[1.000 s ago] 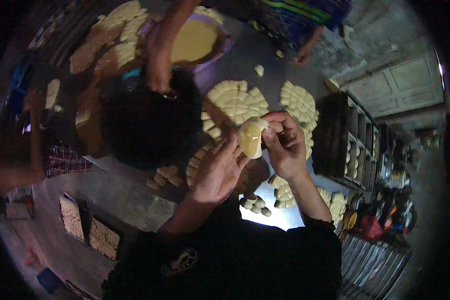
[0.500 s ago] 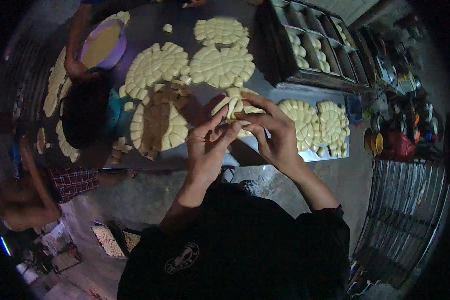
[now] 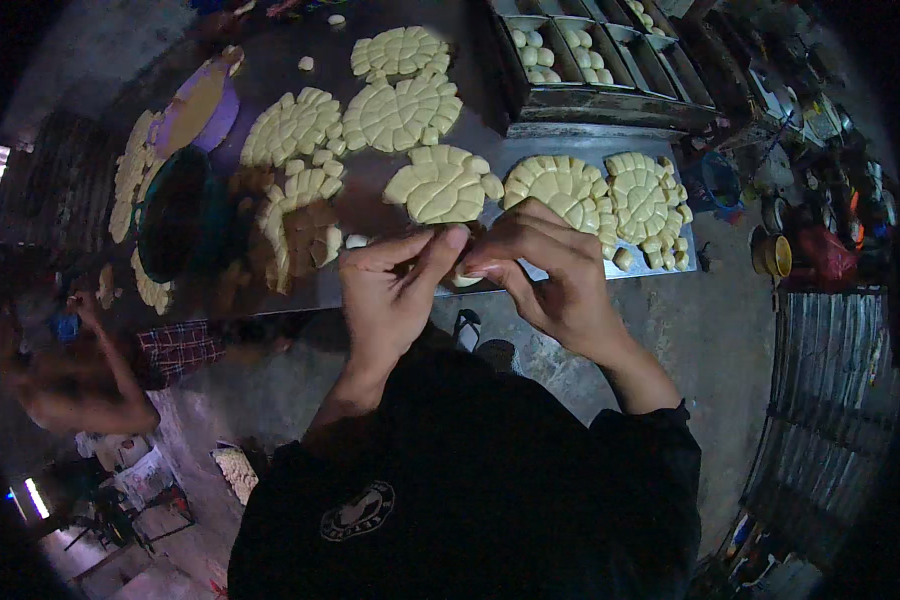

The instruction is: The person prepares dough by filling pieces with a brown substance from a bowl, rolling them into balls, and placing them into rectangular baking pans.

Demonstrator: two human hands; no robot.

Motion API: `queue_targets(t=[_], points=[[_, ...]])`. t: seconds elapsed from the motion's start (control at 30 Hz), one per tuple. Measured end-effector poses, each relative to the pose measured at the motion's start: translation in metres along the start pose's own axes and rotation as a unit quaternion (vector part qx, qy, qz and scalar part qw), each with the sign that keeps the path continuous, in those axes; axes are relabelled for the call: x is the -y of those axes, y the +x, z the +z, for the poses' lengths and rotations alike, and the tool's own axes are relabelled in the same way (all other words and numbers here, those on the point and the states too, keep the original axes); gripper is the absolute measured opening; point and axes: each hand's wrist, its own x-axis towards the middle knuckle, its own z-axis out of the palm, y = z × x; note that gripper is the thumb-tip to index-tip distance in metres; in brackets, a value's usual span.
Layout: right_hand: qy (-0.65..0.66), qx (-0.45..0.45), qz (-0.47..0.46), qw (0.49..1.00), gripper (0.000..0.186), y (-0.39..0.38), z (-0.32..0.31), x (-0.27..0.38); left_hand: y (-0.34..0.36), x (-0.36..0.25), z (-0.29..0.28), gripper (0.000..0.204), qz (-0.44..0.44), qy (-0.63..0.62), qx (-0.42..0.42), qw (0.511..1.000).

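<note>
My left hand (image 3: 390, 300) and my right hand (image 3: 560, 280) meet over the near edge of the table, fingers bent and pinched together. Between them a small piece of pale dough (image 3: 463, 279) shows below the fingertips; the rest of it is hidden by my fingers. Just beyond lies a round of dough (image 3: 440, 187) scored into segments, apart from my hands. To its right sit two more scored dough rounds (image 3: 555, 190) with small lumps along their edges. A small dough ball (image 3: 356, 241) rests beside my left hand.
Further scored dough rounds (image 3: 400, 110) cover the far table. At back right stands a dark compartmented box (image 3: 610, 98) holding dough balls. On the left are a purple basin (image 3: 220, 120) and a dark green-rimmed tub (image 3: 175, 215). Another person's arm (image 3: 120, 365) shows at far left.
My hands have come down toward the table's near edge and lower in view, closing more over the dough. The view has shifted, and the person's arm over the purple basin has gone from there.
</note>
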Motion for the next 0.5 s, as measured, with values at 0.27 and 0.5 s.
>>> queue_targets(t=[0.27, 0.5], points=[[0.143, -0.006, 0.024, 0.989, 0.040, 0.015, 0.013, 0.005, -0.008, 0.008, -0.021, 0.019, 0.066, -0.094, 0.048, 0.992], [-0.022, 0.060, -0.033, 0.997, 0.054, 0.046, 0.050, 0.010, -0.005, 0.025, -0.061, 0.024, -0.195, -0.498, 0.070, 0.842]])
